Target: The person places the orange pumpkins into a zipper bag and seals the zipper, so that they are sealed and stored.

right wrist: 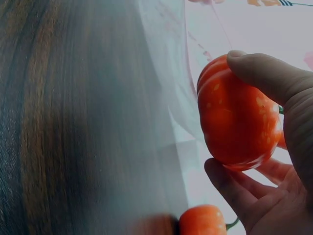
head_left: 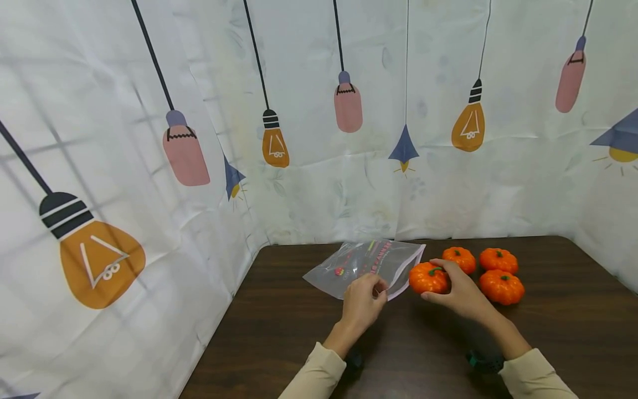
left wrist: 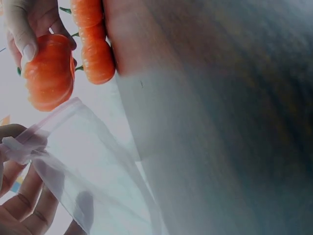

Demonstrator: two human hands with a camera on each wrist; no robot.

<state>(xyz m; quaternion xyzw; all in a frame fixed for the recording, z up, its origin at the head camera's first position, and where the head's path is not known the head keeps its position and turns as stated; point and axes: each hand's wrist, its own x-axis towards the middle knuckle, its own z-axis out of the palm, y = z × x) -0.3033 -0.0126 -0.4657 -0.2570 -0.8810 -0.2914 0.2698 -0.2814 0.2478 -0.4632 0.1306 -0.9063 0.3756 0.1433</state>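
Note:
My right hand [head_left: 461, 293] grips a small orange pumpkin [head_left: 427, 278] with a green stem, thumb on one side and fingers on the other. The pumpkin is held right beside the mouth of a clear plastic zip bag [head_left: 344, 270] with printed lettering. With its thumb and fingers my left hand [head_left: 362, 302] pinches the bag's edge near the pinkish zip strip. In the left wrist view the held pumpkin [left wrist: 49, 73] hangs just beyond the bag's opening [left wrist: 54, 117]. The right wrist view shows the thumb [right wrist: 269, 73] pressed on the pumpkin's upper side.
Several more orange pumpkins [head_left: 502, 287] sit in a cluster on the dark wooden table [head_left: 399, 354], to the right of the bag. A white curtain [head_left: 309, 205] printed with hanging lamps stands behind the table and along its left side.

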